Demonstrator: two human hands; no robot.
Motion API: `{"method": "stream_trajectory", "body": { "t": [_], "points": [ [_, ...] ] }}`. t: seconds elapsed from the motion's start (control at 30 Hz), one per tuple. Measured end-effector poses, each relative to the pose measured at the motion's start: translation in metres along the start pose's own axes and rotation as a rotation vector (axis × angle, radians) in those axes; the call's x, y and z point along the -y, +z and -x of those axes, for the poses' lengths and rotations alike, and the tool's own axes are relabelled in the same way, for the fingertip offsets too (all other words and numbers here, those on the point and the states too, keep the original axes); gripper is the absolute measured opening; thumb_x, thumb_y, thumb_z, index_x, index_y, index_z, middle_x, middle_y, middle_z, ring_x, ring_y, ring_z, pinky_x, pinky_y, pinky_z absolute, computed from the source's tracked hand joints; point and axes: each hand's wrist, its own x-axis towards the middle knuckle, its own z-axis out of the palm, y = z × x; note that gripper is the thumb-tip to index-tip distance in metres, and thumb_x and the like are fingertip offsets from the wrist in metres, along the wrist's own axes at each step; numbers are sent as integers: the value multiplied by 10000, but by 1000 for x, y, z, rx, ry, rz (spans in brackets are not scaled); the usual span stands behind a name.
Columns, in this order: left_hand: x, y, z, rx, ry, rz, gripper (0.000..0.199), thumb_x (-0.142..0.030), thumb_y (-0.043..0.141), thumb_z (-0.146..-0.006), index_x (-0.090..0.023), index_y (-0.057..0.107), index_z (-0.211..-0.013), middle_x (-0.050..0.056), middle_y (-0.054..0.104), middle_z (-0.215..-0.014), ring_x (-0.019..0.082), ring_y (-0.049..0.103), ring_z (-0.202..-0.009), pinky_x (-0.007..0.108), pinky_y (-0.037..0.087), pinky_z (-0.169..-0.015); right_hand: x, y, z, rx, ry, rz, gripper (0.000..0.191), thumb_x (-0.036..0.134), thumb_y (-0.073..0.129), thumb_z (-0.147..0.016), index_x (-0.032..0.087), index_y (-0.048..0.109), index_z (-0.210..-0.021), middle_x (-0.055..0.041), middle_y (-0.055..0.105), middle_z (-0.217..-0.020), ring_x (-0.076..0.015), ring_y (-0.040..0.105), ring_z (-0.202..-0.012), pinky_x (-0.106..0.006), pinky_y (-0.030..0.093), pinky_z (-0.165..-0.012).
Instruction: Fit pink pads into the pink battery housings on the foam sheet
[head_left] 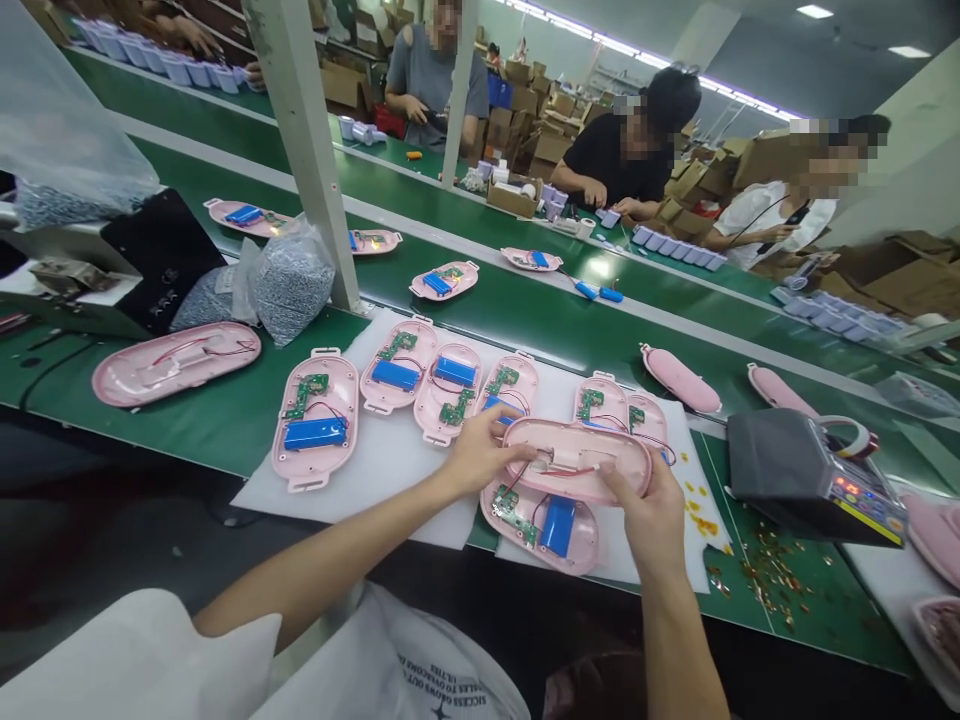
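Observation:
Both hands grip a pink oval shell with red wires inside it. My left hand is closed on its left end, thumb over the rim. My right hand is closed on the right end, thumb pressing inside. Just below the held piece lies another pink shell with a green circuit board and a blue battery. Several similar shells with boards and batteries lie behind and to the left on white foam sheets, among them a pink shell at the left.
A black device with a red display stands at right, near scattered metallic bits. A metal post rises at left beside bags of screws. More shells lie on the green conveyor. Several people work across it.

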Motion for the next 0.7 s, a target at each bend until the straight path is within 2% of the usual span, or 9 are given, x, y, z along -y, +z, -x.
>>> {"method": "stream_trajectory", "body": {
  "t": [0.1, 0.17, 0.27, 0.33, 0.43, 0.53, 0.6, 0.7],
  "points": [
    [0, 2, 4, 43, 21, -30, 440, -288, 837, -652, -192, 579, -996, 20, 721, -798, 217, 714, -683, 278, 547, -568, 25, -2, -10, 100, -236, 251, 499, 513, 666, -814, 205, 625, -1205, -87, 690, -1122, -262, 631, -1059, -423, 473, -941],
    [-2, 5, 8, 60, 53, -63, 445, -327, 824, -686, -201, 556, -1017, 3, 714, -778, 201, 706, -653, 257, 529, -535, 39, 7, -19, 259, -331, 372, 442, 483, 652, -832, 229, 645, -1194, -70, 710, -1055, -248, 649, -983, -388, 476, -877],
    [-5, 6, 11, 47, 101, -124, 424, -367, 795, -728, -206, 527, -1014, -13, 700, -757, 183, 691, -613, 248, 514, -519, 45, 28, -35, 594, -294, 516, 239, 416, 667, -817, 220, 703, -949, -32, 712, -843, -197, 627, -759, -297, 435, -690],
    [-6, 4, 11, 55, 102, -159, 420, -317, 799, -707, -213, 513, -997, -20, 705, -772, 175, 686, -605, 242, 508, -517, 42, 39, -43, 718, -236, 513, 171, 369, 656, -817, 200, 676, -806, -3, 670, -721, -157, 571, -657, -258, 375, -608],
    [-5, 2, 10, 35, 65, -203, 448, -231, 809, -648, -222, 496, -969, -40, 701, -763, 146, 646, -537, 215, 468, -476, 35, 45, -46, 753, -250, 493, 118, 292, 630, -804, 187, 646, -753, 18, 630, -663, -130, 521, -612, -238, 327, -574],
    [-8, 2, 10, 59, 30, -160, 429, -299, 800, -665, -217, 501, -962, -40, 679, -717, 145, 623, -508, 210, 454, -457, 36, 40, -43, 683, -272, 528, 61, 232, 636, -763, 175, 645, -743, 19, 626, -653, -121, 515, -596, -236, 317, -576],
    [-11, 2, 11, 105, 16, -124, 433, -399, 782, -696, -204, 541, -998, -8, 689, -740, 186, 672, -603, 238, 509, -516, 40, 34, -40, 638, -261, 525, 44, 201, 640, -748, 166, 666, -756, 10, 646, -675, -122, 538, -613, -232, 330, -591],
    [-15, 1, 7, 133, 11, -202, 482, -509, 767, -708, -177, 629, -1029, 53, 720, -824, 247, 708, -756, 287, 560, -626, 47, 32, -39, 646, -248, 526, 144, 194, 659, -745, 166, 718, -873, -12, 699, -761, -138, 589, -663, -231, 368, -620]
  ]
}}
